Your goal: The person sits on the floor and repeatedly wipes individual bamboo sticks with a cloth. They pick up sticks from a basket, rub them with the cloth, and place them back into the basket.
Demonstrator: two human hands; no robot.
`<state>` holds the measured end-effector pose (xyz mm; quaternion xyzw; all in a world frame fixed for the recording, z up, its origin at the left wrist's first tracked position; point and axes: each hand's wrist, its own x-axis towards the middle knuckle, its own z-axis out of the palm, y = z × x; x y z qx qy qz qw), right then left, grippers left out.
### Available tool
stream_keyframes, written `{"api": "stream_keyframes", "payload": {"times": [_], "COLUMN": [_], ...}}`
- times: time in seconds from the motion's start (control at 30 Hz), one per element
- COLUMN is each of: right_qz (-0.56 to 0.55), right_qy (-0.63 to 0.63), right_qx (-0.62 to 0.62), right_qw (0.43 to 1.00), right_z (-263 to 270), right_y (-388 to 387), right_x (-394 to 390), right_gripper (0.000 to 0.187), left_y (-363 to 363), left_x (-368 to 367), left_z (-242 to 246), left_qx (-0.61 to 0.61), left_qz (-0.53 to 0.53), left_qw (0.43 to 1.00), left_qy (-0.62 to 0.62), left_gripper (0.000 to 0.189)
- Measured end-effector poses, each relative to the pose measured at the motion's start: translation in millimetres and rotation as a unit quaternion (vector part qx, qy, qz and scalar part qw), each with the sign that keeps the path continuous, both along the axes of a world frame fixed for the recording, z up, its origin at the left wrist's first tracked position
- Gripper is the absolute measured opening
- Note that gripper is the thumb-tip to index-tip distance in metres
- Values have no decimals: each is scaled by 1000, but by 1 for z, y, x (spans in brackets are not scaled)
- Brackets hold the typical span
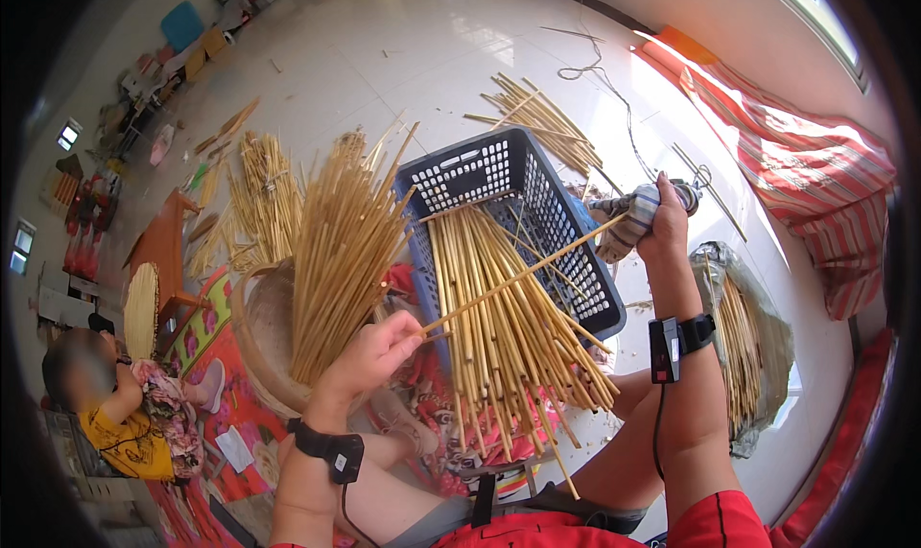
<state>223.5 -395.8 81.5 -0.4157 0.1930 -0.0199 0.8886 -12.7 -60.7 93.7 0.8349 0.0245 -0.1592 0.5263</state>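
Observation:
My left hand (378,350) pinches one end of a thin tan stalk (518,277), perhaps reed or bamboo. The stalk slants up to the right across the crate, and its far end meets a striped cloth (626,213). My right hand (665,217) grips that cloth; whether the stalk runs on inside it is hidden. Beneath the stalk, a thick heap of similar stalks (496,318) leans out of a dark plastic crate (536,137) toward my lap. Left of the crate, a tall bunch of stalks (352,260) stands in a round woven basket (252,332).
A tied stalk bundle (270,188) stands beyond the basket. Loose stalks (547,124) lie behind the crate, near a cord (619,95). At right are a plastic-wrapped bundle (741,354) and a striped fabric (784,152). A person (137,418) sits at left near a wooden stool (169,253).

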Motion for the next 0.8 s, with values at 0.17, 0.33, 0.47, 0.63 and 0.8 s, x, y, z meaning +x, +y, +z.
{"api": "stream_keyframes", "payload": {"times": [0.17, 0.33, 0.47, 0.63, 0.8], "right_qz": [97, 230, 294, 240, 140], "right_qy": [5, 21, 11, -5, -3], "right_qx": [-32, -53, -88, -96, -74], "right_qw": [995, 972, 952, 966, 987], "right_z": [-17, -31, -30, -14, -12], "right_y": [59, 128, 146, 135, 75], "right_x": [-35, -113, -141, -113, -47], "right_gripper": [24, 20, 21, 23, 22], "left_y": [-22, -41, -48, -51, -42], "left_x": [12, 26, 30, 31, 20], "left_z": [-13, -22, -28, -23, -9], "left_qx": [52, 49, 19, -46, -179], "left_qz": [-53, -22, 14, 25, 12], "left_qw": [996, 996, 993, 998, 979], "left_qy": [-57, -67, -117, -30, 101], "left_gripper": [14, 16, 18, 17, 18]}}
